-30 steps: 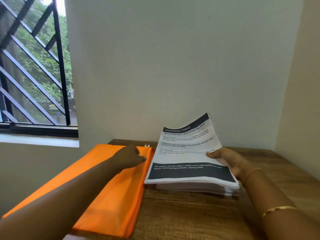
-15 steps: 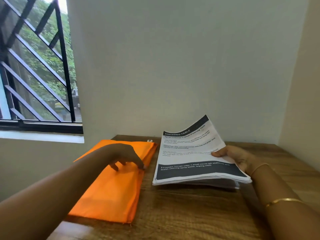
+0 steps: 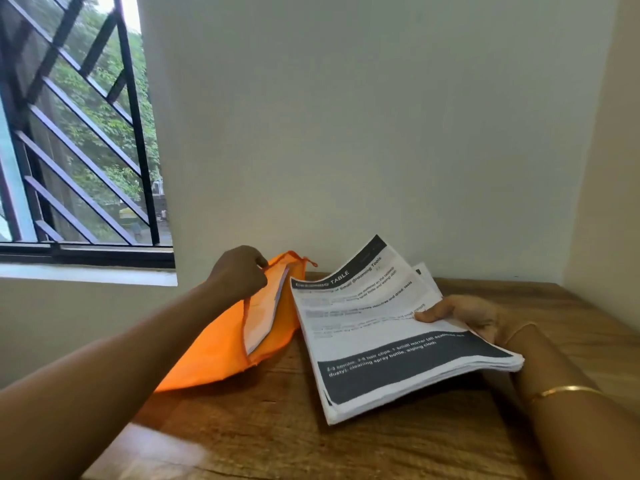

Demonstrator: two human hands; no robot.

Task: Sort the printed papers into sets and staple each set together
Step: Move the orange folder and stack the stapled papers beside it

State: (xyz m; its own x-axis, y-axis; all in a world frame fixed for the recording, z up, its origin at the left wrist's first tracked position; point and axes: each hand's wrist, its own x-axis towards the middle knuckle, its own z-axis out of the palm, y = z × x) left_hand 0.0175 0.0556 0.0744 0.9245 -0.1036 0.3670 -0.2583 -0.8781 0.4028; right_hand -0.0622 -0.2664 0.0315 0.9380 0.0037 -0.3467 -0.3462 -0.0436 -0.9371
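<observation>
Pinching orange pouch (image 3: pixel 221 344) top edge: left hand (image 3: pixel 239 275); right hand (image 3: pixel 474 318) grips paper stack (image 3: pixel 388 337) right edge.

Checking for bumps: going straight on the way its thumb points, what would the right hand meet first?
Beyond the papers it grips, probably the orange pouch the left hand holds open; depth is unclear.

Wooden table (image 3: pixel 277 427), barred window (image 3: pixel 79 133) (daylit)

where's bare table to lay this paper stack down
Bare wooden table lies along the near edge, in front of the orange pouch and the paper stack the right hand holds. More bare wood runs behind that hand to the right wall. Far left is crowded: the left hand holds the pouch open.
</observation>
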